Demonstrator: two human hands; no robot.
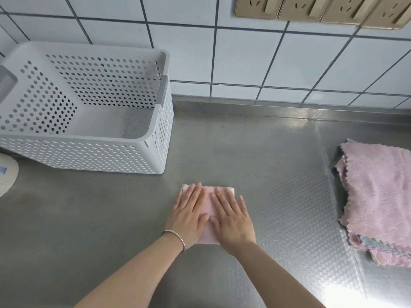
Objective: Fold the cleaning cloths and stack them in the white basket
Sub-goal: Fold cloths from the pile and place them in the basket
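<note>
A folded pink cloth [209, 205] is pressed flat on the steel counter [255, 152] near the middle of the view, well back from the counter's near edge. The left hand [189, 213] and the right hand [232, 218] are laid side by side on it, palms down with fingers straight and held close together; nothing is gripped by either. A thin bangle [175, 237] is worn on the left wrist.

Bare counter is left on all sides of the cloth: a wide strip to the far side up to the raised lip under the tiled wall [244, 58], and open steel to the left and right. An embossed panel of the counter is seen to the right of the hands.

At the right edge a loose pile of unfolded pink cloths [378, 196] is spread, partly cut off by the frame, with a grey layer showing near its bottom.

At the far left the white basket [106, 152] is stood against the wall, well apart from the hands. Its walls are perforated, and a folded grey cloth [139, 124] is lain on its floor at the right end. A pale rounded object [6, 174] is seen at the left edge beside the basket. A row of gold-coloured sockets [322, 10] is mounted on the wall at the top right.
</note>
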